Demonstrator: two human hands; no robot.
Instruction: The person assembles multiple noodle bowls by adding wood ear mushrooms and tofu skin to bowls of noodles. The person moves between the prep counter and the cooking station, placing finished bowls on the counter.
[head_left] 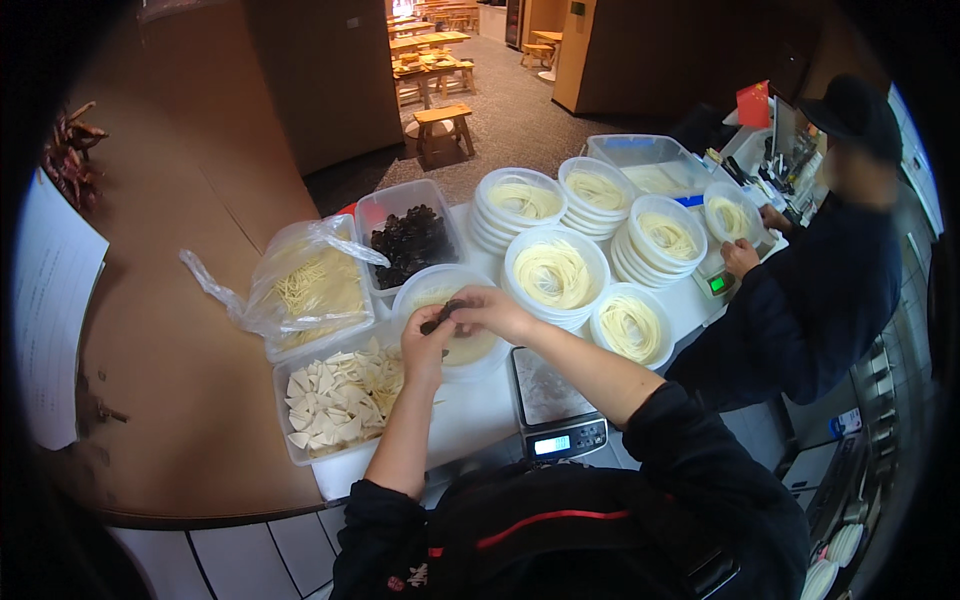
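My left hand (424,345) and my right hand (492,312) meet over a round pale plastic bowl (408,292). Their fingers pinch a dark, crinkled piece of wood ear mushroom (441,318) between them. What lies in this bowl is mostly hidden under my hands; the bottom looks pale. Just beyond it, a clear square tub (366,205) contains more dark wood ear mushroom (412,238). Close to my left forearm is a rectangular tub (283,392) of white triangular slices (335,400) and thin pale strips.
A plastic bag (300,255) half covers a tub of yellowish strips. Stacked bowls of pale noodles (555,275) crowd the right, before a clear bin (650,160). A digital scale (550,390) sits near me. At right, a co-worker (830,260) handles a noodle bowl by another scale (717,284).
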